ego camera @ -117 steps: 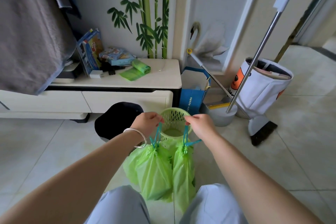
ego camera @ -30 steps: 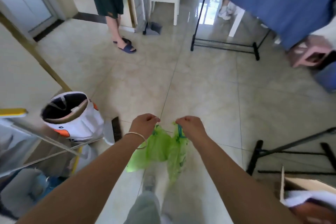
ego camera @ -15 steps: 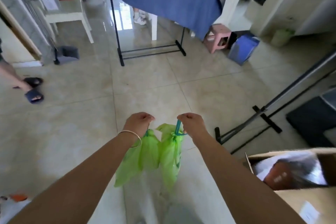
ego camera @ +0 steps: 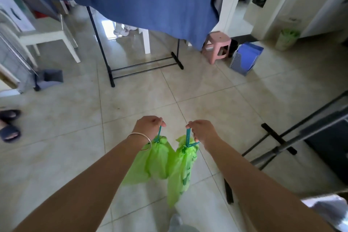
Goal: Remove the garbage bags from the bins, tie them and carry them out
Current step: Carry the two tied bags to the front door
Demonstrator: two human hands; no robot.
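Carrying both out, we pinch each drawstring so our left hand [ego camera: 148, 125] dangles one green bag [ego camera: 156, 158] and our right hand [ego camera: 201, 130] the other bag [ego camera: 181, 167], clear of the floor [ego camera: 216, 100].

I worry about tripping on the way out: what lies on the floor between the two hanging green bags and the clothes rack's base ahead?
In the head view, only bare floor tiles lie between the green bags and the rack base.

Soft, even daylight fills the room. A bright glare patch shines on the glossy tiled floor [ego camera: 197, 90] far off, beneath the hanging blue sheet [ego camera: 146, 0]. Shadows are faint. Wide-angle distortion bends the edges, and the near right corner is smeared with blur.
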